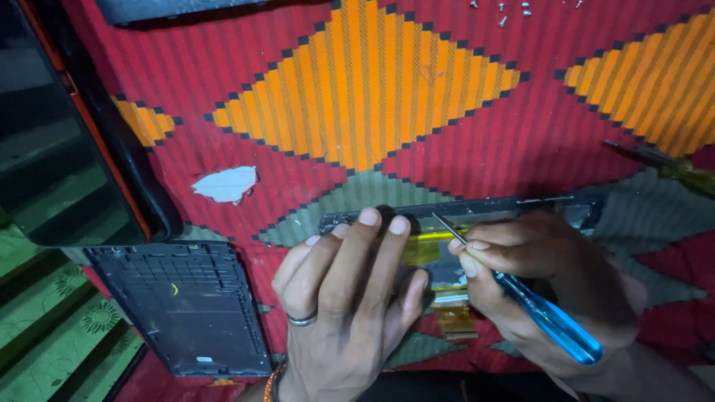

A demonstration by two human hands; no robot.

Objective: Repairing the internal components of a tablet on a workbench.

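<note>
An opened tablet body (477, 206) lies on a red and orange patterned cloth (372, 97), with yellow tape and an orange flex cable (454, 320) showing inside. My left hand (342, 298), wearing a ring, rests fingers-down on the device and steadies it. My right hand (536, 283) grips a blue-handled screwdriver (551, 320) like a pen. Its metal tip (441, 222) points up-left onto the device near the top edge. Both hands hide most of the tablet's inside.
A dark plastic back cover (186, 305) lies at lower left. A glass screen panel (59, 141) sits at far left. Several small screws (514, 9) lie at the top. A torn white patch (226, 184) shows in the cloth. A dark tool (640, 152) lies at right.
</note>
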